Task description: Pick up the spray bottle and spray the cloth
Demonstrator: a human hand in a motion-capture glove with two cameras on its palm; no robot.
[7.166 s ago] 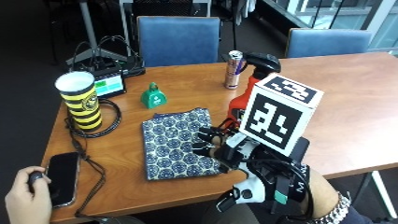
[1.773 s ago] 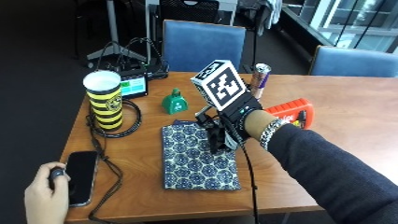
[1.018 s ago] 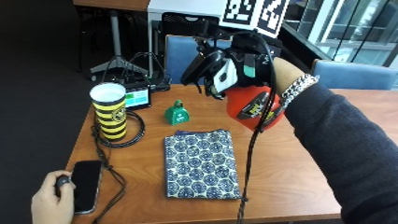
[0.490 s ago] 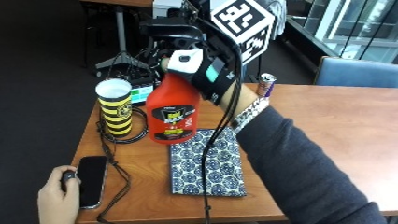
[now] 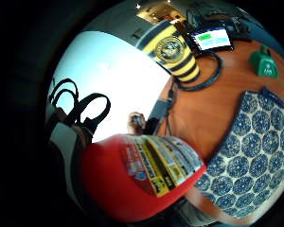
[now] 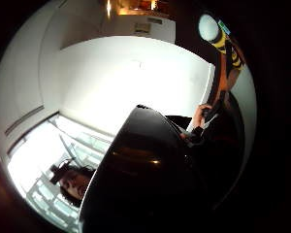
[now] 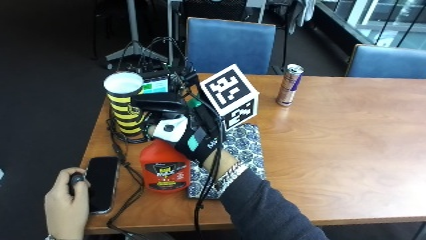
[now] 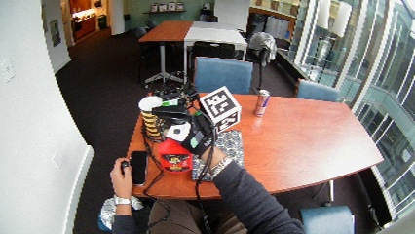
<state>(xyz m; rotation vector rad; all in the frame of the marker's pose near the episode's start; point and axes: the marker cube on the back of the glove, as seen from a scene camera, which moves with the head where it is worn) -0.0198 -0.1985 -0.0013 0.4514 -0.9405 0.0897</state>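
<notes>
While the hand (image 7: 190, 135) grips the spray bottle (image 7: 165, 170), the cloth (image 7: 243, 150) lies beside it.

The right hand (image 7: 190, 137) wears a black glove carrying hard fittings: a white plastic block with a dark round opening at its 9 o'clock side, and a small teal patch on the black strapping just below it. Black straps and loops run over the hand, and they show again as dark arcs at the edge of the little finger side palm view. At the wrist sits a metal link bracelet (image 7: 229, 173). The arm is covered by a dark navy sleeve (image 7: 266, 210) of soft knit cloth. The bare left hand (image 7: 64, 202) wears a wristwatch (image 8: 121, 200) with a pale band.
</notes>
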